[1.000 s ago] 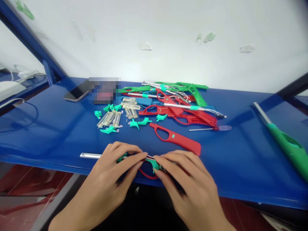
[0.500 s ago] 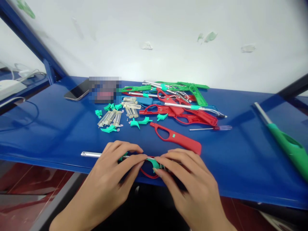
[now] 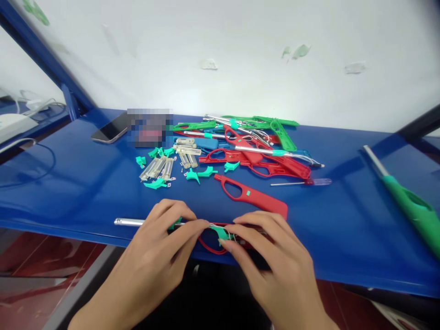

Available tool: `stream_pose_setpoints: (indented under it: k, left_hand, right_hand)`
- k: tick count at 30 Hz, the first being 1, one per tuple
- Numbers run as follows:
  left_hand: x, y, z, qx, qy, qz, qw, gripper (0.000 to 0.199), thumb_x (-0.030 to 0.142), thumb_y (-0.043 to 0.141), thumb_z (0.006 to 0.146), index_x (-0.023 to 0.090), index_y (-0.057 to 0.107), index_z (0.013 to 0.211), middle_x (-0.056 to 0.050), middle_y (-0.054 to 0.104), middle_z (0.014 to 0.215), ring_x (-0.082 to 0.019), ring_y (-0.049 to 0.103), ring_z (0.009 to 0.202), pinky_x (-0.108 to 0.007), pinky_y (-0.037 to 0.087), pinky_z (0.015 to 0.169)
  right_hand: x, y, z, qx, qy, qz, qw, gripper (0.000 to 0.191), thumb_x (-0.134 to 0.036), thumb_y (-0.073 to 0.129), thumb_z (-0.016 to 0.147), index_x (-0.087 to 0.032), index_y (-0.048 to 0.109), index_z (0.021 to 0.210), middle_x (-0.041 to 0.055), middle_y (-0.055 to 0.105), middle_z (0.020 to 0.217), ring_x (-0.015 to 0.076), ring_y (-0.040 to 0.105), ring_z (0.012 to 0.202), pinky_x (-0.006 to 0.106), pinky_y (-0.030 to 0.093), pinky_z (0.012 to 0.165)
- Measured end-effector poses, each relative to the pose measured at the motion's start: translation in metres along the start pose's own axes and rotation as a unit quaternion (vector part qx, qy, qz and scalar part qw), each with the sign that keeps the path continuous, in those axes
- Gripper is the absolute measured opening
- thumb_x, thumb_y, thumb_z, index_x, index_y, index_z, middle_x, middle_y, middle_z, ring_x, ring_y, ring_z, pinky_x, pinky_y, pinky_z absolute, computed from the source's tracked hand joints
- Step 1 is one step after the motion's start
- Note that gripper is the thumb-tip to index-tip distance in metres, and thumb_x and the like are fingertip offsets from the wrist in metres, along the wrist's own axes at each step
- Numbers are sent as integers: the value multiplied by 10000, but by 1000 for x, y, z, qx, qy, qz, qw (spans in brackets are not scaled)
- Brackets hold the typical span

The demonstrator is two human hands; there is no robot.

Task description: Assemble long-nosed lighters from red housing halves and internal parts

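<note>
At the table's front edge lies a red lighter half [image 3: 210, 247] with a silver tube [image 3: 129, 222] pointing left and a teal trigger [image 3: 222, 234] in its middle. My left hand [image 3: 161, 243] is closed round the tube side of this lighter, thumb and index finger pinched near the trigger. My right hand [image 3: 275, 256] grips its handle side, fingertips at thin wires [image 3: 234, 237] beside the trigger; the palm hides most of the handle. Just behind lies a red handle cover [image 3: 256, 197].
Further back are teal triggers [image 3: 156, 184], clear fuel tanks [image 3: 156, 168], a pile of red and green lighter shells [image 3: 283, 135] and a screwdriver [image 3: 316, 182]. A phone [image 3: 112, 128] lies back left, a green lighter [image 3: 412, 206] at right.
My right fingertips have shifted slightly right and parted a little, showing more of the wires by the trigger. My left hand and the tube have moved slightly left.
</note>
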State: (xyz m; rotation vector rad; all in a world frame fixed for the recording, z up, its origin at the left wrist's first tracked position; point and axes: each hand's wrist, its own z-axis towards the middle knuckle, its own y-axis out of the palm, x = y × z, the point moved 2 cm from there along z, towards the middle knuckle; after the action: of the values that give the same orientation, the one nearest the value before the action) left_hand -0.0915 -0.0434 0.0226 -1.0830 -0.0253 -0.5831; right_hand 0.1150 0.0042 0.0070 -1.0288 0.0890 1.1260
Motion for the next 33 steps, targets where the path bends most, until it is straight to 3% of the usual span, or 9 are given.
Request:
stream_pose_setpoints:
  k: [7,19,33]
  left_hand:
    - [-2,2,0,-12,10,3,1000,289,-28,571,1025,182,671,1197,-52,604,1115,-195,532,1089,-346,460,984]
    - [0,2,1,1,2,0,1000,211,9,558,1048,163,659,1152,-51,615,1110,-183,553,1059,-327,462,971]
    - [5,-1,0,5,1,-22,1000,237,-1,584,1023,138,688,1185,-86,605,1128,-198,545,1086,-359,478,995]
  right_hand:
    - [0,0,-1,-4,0,-4,1000,83,-231,756,989,-249,723,1064,20,748,1049,215,675,981,375,553,897]
    - [1,1,1,-15,8,2,1000,158,-248,770,986,-279,686,1117,-21,753,1045,187,670,972,341,527,899]
    - [2,0,-2,-9,6,-4,1000,80,-235,766,987,-261,736,1057,2,741,1066,184,653,1006,337,534,934]
